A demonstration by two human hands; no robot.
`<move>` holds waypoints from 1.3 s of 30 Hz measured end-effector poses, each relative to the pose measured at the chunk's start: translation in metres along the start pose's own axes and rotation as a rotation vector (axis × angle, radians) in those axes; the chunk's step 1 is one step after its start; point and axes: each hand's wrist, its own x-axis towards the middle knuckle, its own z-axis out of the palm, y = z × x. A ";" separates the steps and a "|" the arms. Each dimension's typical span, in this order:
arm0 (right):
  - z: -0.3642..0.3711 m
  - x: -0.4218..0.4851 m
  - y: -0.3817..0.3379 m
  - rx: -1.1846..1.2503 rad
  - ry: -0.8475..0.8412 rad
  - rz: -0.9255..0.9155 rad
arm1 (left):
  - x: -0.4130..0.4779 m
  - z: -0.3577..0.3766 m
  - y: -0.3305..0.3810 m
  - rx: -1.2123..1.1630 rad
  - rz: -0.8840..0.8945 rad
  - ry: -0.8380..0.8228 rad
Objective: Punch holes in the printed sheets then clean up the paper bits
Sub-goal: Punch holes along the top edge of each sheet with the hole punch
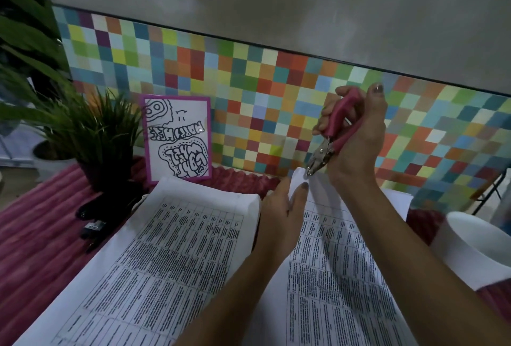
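Two piles of printed sheets lie on the table: a left stack (166, 257) and a right sheet (334, 262) with its far corner lifted. My left hand (282, 213) pinches that sheet's far edge between thumb and fingers. My right hand (356, 135) grips a pink-handled hole punch (337, 130), held upright. Its metal jaws point down and sit on the raised top corner of the right sheet. No paper bits are visible.
A white bowl-like container (478, 243) stands at the right. A framed doodle card (177, 138) leans on the coloured tile wall. A potted plant (102, 135) and dark objects (96, 224) sit at the left on the pink ribbed cloth (41, 235).
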 end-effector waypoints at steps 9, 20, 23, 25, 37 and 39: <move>0.001 0.003 0.007 -0.056 -0.006 0.047 | -0.001 -0.002 0.008 0.010 0.002 0.032; 0.007 0.009 0.010 -0.076 0.070 0.137 | 0.000 -0.006 0.005 -0.012 0.045 0.014; 0.007 0.010 0.011 -0.076 0.074 0.150 | 0.000 -0.006 0.004 0.015 0.059 0.010; 0.008 0.010 0.011 -0.085 0.068 0.152 | 0.001 -0.007 0.003 0.030 0.067 0.015; 0.003 0.013 0.015 -0.073 0.142 0.197 | 0.000 -0.007 0.006 0.035 0.059 0.009; 0.002 0.014 0.015 -0.047 0.140 0.247 | 0.001 -0.007 0.006 0.016 0.055 0.011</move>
